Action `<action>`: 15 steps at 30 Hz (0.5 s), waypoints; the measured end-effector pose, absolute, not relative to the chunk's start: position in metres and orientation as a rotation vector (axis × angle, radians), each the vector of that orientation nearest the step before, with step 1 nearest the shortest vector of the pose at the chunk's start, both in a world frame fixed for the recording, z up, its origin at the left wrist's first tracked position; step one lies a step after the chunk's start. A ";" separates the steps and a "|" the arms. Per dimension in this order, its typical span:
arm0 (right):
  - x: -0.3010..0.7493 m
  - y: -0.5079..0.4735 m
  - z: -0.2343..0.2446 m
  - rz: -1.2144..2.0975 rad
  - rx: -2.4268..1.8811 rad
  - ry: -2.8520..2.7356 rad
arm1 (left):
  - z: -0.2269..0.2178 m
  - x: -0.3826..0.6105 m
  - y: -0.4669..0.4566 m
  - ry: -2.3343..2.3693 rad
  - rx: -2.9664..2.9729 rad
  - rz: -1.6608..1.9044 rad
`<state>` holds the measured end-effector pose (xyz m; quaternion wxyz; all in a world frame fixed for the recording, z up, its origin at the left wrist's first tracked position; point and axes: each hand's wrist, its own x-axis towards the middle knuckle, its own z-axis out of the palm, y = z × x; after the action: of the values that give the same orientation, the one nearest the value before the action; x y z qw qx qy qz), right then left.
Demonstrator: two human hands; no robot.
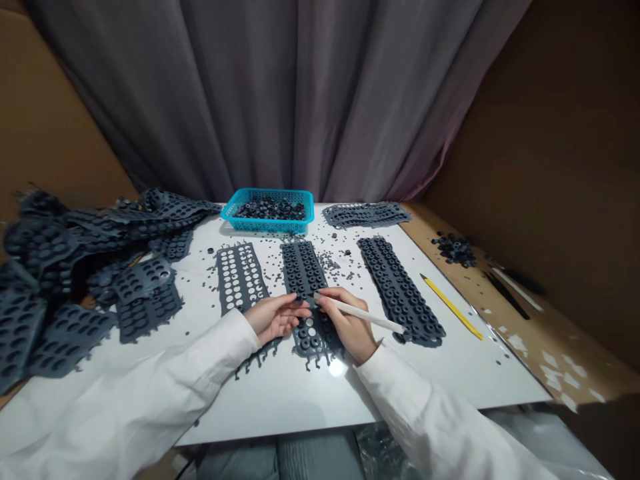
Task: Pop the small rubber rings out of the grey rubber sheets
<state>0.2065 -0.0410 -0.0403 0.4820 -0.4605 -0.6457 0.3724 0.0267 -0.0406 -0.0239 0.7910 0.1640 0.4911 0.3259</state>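
Observation:
A dark grey rubber sheet (pixel 304 273) full of small rings lies in the middle of the white board (pixel 300 393). My left hand (pixel 275 317) rests on its left edge, fingers curled, pinching or pressing a ring near the sheet. My right hand (pixel 350 327) holds a white stick tool (pixel 370 317) like a pen, its tip on the sheet beside my left fingertips. Some holes near the sheet's lower end show white. To the left lies a sheet with emptied holes (pixel 240 277); to the right a full sheet (pixel 400 290).
A blue basket (pixel 243 200) of loose rings stands at the back. Emptied sheets pile up (pixel 75 267) at the left. More sheets (pixel 365 215) lie at the back right. A yellow pencil (pixel 453 307), dark tools (pixel 505 293) and a ring heap (pixel 455 248) lie right. Curtain behind.

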 end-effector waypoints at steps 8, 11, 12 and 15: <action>0.207 -0.043 -0.040 0.975 -1.065 -1.505 | -0.021 0.028 -0.041 1.058 0.304 0.706; 0.204 -0.044 -0.039 0.996 -1.045 -1.506 | -0.024 0.029 -0.041 1.062 0.341 0.706; 0.202 -0.044 -0.038 0.988 -1.047 -1.517 | -0.024 0.029 -0.042 1.048 0.356 0.706; 0.199 -0.043 -0.037 0.990 -1.013 -1.580 | -0.021 0.031 -0.046 0.928 0.413 0.702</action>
<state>0.1986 -0.0425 -0.0372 0.4880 -0.4166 -0.6500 0.4073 0.0305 -0.0461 -0.0206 0.8154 0.1934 0.4350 0.3293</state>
